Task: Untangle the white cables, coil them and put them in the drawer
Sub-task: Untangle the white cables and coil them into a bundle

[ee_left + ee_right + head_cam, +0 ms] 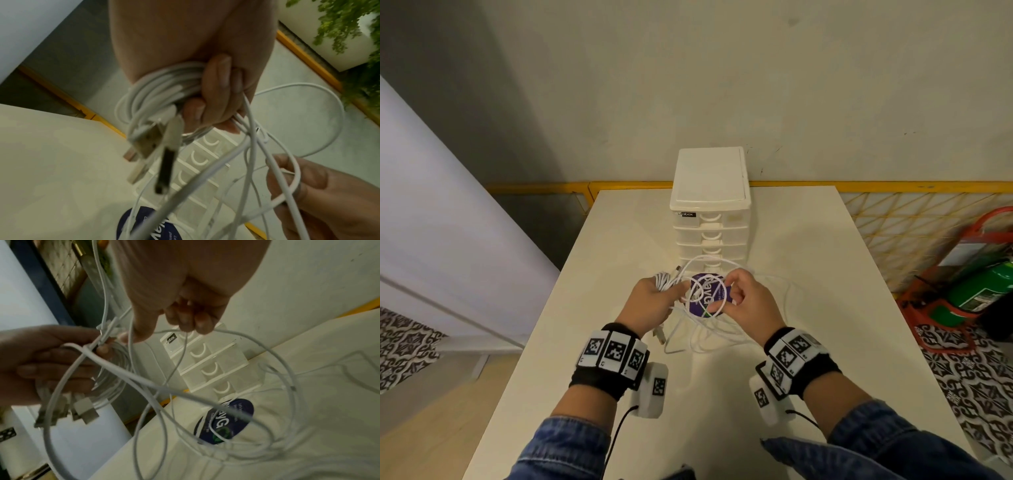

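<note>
My left hand (655, 296) grips a coiled bundle of white cable (663, 281) above the table; in the left wrist view the fingers (218, 91) curl round the coil (156, 91) and several USB plugs (141, 146) hang from it. My right hand (739, 299) pinches a loose loop of white cable (257, 344) between thumb and fingertips (191, 321). More loose cable (705, 339) trails in tangled loops onto the table between my wrists. The white drawer unit (710, 205) stands just behind my hands, all its drawers closed.
A round purple label (709, 298) lies on the white table (825, 342) under the loops. A yellow lattice rail (893, 219) runs behind the table. A green cylinder in a red stand (976, 284) sits on the floor to the right.
</note>
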Motion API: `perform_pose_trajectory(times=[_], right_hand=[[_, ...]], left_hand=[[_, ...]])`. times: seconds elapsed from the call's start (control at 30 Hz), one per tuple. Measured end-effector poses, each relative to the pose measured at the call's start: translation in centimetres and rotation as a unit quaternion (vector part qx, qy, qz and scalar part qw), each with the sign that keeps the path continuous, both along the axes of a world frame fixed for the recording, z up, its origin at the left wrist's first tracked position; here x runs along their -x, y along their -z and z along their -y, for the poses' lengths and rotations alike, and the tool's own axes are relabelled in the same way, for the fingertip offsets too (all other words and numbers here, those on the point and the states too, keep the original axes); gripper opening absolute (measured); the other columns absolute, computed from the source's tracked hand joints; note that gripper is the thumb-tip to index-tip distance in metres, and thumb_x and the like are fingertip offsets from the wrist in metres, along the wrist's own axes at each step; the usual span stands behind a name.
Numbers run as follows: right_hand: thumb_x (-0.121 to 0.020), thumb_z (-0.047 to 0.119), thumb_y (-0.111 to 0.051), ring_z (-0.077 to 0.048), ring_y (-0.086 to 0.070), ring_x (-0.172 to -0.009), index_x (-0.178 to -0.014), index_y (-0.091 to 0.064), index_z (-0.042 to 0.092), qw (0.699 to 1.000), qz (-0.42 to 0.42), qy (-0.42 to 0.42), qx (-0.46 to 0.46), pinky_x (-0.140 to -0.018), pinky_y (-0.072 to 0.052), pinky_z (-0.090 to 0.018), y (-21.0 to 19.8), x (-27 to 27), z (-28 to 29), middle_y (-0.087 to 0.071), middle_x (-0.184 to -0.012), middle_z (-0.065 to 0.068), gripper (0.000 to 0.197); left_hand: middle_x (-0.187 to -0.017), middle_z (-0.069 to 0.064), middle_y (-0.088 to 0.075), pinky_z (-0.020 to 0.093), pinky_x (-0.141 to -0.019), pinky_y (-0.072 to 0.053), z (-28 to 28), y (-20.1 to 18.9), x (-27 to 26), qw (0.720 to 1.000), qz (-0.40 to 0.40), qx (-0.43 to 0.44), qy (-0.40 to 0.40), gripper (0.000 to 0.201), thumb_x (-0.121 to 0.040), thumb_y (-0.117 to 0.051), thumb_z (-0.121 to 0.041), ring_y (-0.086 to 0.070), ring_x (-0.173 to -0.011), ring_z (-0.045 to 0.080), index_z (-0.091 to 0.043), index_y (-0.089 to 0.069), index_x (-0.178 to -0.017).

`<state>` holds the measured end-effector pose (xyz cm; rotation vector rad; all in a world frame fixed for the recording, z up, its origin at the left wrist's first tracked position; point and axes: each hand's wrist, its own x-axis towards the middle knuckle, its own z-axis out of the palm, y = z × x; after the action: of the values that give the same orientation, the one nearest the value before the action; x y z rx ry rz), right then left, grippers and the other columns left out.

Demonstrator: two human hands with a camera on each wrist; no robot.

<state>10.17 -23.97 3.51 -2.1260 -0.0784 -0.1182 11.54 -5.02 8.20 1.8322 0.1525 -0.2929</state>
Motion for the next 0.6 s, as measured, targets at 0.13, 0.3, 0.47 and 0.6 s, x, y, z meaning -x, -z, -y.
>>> perform_pose_trajectory(times=[0.13,0.3,0.47,0.6], right_hand=[[-0.077,0.041,-0.067,-0.010,-0.060,-0.070,-0.112,-0.057,0.043,0.998,-0.012,-0.061,-0.013,-0.070,-0.051,-0.027,-0.1,0.3,-0.7,-0.063,-0.074,0.005,0.036],[-0.091,0.034,-0.057,-0.004,-0.050,-0.059,-0.092,-0.065,0.017,0.993,-0.051,-0.010,0.104,-0.060,-0.040,-0.024,-0.1,0.0,0.8,-0.054,-0.062,0.014,0.019],[-0.093,0.016,-0.047,-0.018,-0.056,-0.082,-0.120,-0.058,0.016,0.975,-0.175,0.033,0.130,-0.085,-0.050,-0.036,1.6,0.0,3.5,-0.067,-0.105,-0.008,0.029],[-0.097,0.030,-0.044,-0.015,-0.059,-0.098,-0.118,-0.061,0.016,0.997,-0.078,-0.010,0.011,-0.094,-0.045,-0.032,-0.8,0.2,1.4,-0.065,-0.105,0.004,0.030]], left_hand=[[-0.033,-0.008,-0.030,0.017,-0.032,-0.020,0.3,0.0,0.2,1.000,-0.004,0.003,0.017,0.025,-0.091,-0.063,-0.018,-0.023,-0.027,0.007,0.000,-0.055,-0.075],[-0.036,-0.004,-0.032,0.016,-0.033,-0.020,-0.6,-0.3,-0.1,1.000,0.001,0.014,-0.010,0.028,-0.089,-0.065,-0.020,-0.024,-0.028,0.009,0.000,-0.056,-0.072],[-0.040,-0.001,-0.035,0.019,-0.038,-0.027,-1.1,-0.4,-0.2,1.000,0.008,-0.019,0.014,0.037,-0.084,-0.071,-0.030,-0.028,-0.034,0.012,-0.011,-0.049,-0.062],[-0.043,-0.002,-0.035,0.020,-0.041,-0.028,-0.1,-0.1,0.0,0.998,0.001,0.002,0.056,0.044,-0.085,-0.071,-0.027,-0.029,-0.038,0.012,-0.017,-0.039,-0.055]])
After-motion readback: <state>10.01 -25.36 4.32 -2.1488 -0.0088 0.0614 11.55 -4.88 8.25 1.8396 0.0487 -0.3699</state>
